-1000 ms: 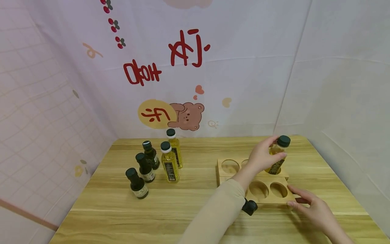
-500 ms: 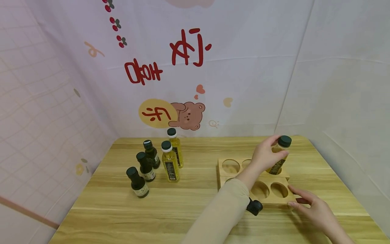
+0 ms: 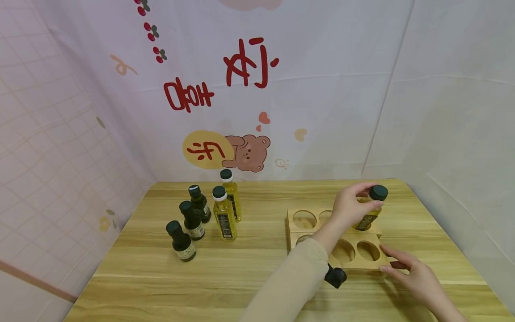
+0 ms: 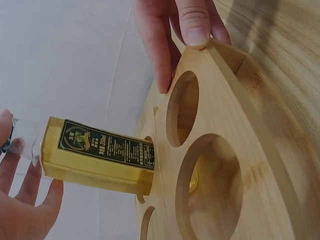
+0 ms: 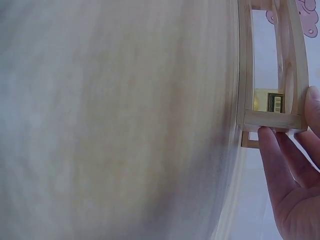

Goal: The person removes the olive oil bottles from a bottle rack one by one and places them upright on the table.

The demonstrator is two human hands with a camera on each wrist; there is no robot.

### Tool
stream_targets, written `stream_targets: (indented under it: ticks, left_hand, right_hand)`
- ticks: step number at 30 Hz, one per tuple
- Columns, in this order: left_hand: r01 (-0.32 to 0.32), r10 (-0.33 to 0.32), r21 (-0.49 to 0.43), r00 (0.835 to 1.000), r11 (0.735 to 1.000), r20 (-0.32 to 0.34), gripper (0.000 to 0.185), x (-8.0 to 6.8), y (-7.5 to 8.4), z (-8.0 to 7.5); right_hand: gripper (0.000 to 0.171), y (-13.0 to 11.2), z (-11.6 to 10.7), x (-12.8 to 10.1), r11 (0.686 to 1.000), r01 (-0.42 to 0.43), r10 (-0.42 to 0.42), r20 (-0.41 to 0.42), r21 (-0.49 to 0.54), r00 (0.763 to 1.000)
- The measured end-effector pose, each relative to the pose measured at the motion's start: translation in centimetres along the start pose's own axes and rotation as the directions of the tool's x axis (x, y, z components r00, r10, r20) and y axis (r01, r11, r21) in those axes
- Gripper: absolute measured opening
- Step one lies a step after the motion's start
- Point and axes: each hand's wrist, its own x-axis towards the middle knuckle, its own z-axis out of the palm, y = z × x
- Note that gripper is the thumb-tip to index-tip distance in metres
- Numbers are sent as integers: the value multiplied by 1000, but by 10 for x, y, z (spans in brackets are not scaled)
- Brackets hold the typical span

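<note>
My left hand (image 3: 349,208) holds a bottle of yellow oil (image 4: 102,157) by its upper part, below the dark green cap. The bottle's lower end sits inside a back-row hole of the two-step wooden rack (image 3: 378,251), at the right end. In the left wrist view, glass and a black label show between the fingers and the hole. My right hand (image 3: 416,273) grips the front step's right end, thumb at its upper edge and fingers against the end face, as the right wrist view (image 5: 297,195) also shows. My left forearm covers part of the rack.
Two oil bottles (image 3: 225,219) and several small dark bottles (image 3: 183,241) stand upright on the left of the wooden table (image 3: 193,286). A printed cloth wall (image 3: 322,103) rises behind the table. A black wrist device (image 3: 335,276) hangs under my left wrist.
My left hand has moved the bottle lower, deeper into the hole, and slightly to the right. My right hand stays on the rack's end.
</note>
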Motion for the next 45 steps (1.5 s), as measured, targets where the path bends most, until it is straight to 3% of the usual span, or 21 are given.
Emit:
stream_targets:
  ticks: [10,21,29,39,45]
  left_hand:
    - [-31,23,-106,997,994,-77,40,-5,-3,-3]
    - [-174,164,-129,983,976,-85,40,-8,32,-29]
    - [-188,185,-136,982,973,-34,40,-18,48,-46]
    - [-190,198,-160,980,969,32,39,-38,40,-62]
    - [-166,171,-204,985,965,6,41,-50,33,-76]
  right_hand:
    - [63,1,1,0,1000,-23,23,18,-8,1000]
    - [64,-2,0,0,999,-37,37,25,1,999]
    - [65,-3,1,0,999,-37,37,23,6,999]
    - [63,-2,1,0,1000,-20,20,7,-3,1000]
    - [63,-1,2,-1,1000,-4,3,-22,-29,1000]
